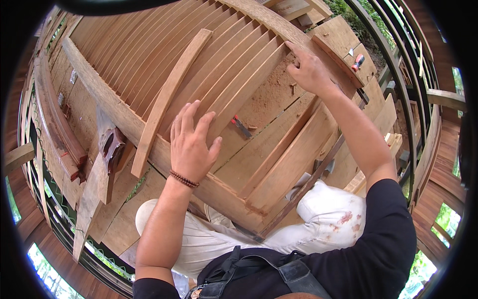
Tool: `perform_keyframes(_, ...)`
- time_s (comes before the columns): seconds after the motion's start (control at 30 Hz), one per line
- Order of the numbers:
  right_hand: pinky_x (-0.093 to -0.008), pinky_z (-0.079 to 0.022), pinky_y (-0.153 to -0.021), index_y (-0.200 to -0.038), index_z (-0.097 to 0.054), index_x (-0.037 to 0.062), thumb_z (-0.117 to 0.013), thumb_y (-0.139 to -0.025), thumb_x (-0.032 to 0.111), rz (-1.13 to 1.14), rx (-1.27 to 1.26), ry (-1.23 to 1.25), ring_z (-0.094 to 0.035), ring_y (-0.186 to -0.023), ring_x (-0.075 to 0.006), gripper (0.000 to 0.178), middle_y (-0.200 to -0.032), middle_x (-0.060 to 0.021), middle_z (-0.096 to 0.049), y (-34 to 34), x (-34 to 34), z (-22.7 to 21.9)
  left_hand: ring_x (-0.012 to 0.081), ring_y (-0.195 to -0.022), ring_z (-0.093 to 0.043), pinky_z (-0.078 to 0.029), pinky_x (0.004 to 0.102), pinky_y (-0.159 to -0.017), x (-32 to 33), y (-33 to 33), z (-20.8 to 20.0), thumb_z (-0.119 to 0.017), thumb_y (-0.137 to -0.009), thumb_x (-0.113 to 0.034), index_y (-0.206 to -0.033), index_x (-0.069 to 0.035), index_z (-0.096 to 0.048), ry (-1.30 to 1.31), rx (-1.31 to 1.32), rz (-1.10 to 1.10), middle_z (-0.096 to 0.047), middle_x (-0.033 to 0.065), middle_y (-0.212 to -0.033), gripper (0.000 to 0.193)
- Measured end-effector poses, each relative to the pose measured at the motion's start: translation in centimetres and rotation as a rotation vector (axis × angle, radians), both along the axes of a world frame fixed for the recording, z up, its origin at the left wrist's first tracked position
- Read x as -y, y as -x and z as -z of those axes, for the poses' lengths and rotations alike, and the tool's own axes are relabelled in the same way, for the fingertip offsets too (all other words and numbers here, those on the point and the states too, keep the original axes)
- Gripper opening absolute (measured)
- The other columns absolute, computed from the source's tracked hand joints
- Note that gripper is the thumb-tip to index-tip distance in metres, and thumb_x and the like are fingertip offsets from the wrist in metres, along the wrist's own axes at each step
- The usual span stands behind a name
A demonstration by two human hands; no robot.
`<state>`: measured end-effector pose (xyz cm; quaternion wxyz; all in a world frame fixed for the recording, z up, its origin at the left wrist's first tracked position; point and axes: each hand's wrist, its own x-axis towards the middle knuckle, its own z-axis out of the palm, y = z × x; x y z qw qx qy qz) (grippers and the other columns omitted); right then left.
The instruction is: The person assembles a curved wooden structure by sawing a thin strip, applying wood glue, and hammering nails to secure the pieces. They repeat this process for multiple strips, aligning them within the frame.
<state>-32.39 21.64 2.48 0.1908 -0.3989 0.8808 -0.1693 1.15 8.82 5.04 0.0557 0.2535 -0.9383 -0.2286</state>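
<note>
Left hand: back upward, fingers extended and spread, wrist nearly straight, left forearm rising from the lower edge. Right hand: index finger extended, other visible fingers bent; right forearm angled inward from a bent elbow.

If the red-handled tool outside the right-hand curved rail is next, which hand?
Probably the right hand: it's at that curved rail, clearly nearer the red-handled tool. The left hand is across the frame, by the opposite rail.
</note>
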Motion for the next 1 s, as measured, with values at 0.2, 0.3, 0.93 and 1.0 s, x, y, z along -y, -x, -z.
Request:
perform_keyframes(0.2, -0.0466, -0.052, -0.097, -0.143, -0.056, 0.0007, -0.060, -0.086, 0.023, 0.021, -0.068, -0.004, -0.068, -0.110, -0.0422, 0.061, -0.115, -0.0269, -0.071, 0.3, -0.9, 0.5, 0.0371, -0.145, -0.039, -0.033, 0.0488, -0.119, 0.1, 0.2, 0.3, -0.080, -0.077, -0.016, -0.129, -0.012, -0.065, -0.016, -0.015, -0.011, -0.043, 0.0146, -0.154, 0.054)
perform_keyframes(0.3, -0.0474, -0.053, -0.096, -0.143, -0.056, 0.0013, -0.060, -0.086, 0.023, -0.001, -0.065, 0.112, -0.068, -0.108, -0.0425, 0.061, -0.111, -0.0270, -0.072, 0.0, -0.6, -0.1, 0.0375, -0.145, -0.039, -0.034, 0.0488, -0.118, 0.0, 0.3, 0.2, -0.080, -0.077, -0.016, -0.127, -0.012, -0.065, -0.018, -0.021, -0.008, -0.043, 0.0149, -0.154, 0.052)
perform_keyframes(0.93, -0.0490, -0.056, -0.085, -0.108, -0.069, -0.0031, -0.063, -0.087, 0.023, 0.043, -0.111, 0.250, -0.071, -0.092, -0.0420, 0.034, -0.091, -0.0256, -0.072, -1.3, -4.6, -1.6, 0.0398, -0.141, -0.043, -0.035, 0.0519, -0.116, 1.5, 1.3, 2.0, -0.079, -0.079, -0.017, -0.126, -0.009, -0.066, 0.000, -0.071, 0.071, -0.047, 0.0173, -0.153, 0.049)
perform_keyframes(1.0, -0.0467, -0.057, -0.079, -0.105, -0.068, -0.0010, -0.061, -0.088, 0.016, 0.254, -0.192, 0.437, -0.072, -0.086, -0.0371, 0.025, -0.087, -0.0221, -0.072, -1.9, -10.2, -4.9, 0.0401, -0.141, -0.043, -0.035, 0.0524, -0.117, 0.9, 1.8, 1.6, -0.077, -0.081, -0.015, -0.127, -0.007, -0.065, -0.017, -0.062, 0.080, -0.046, 0.0178, -0.153, 0.048)
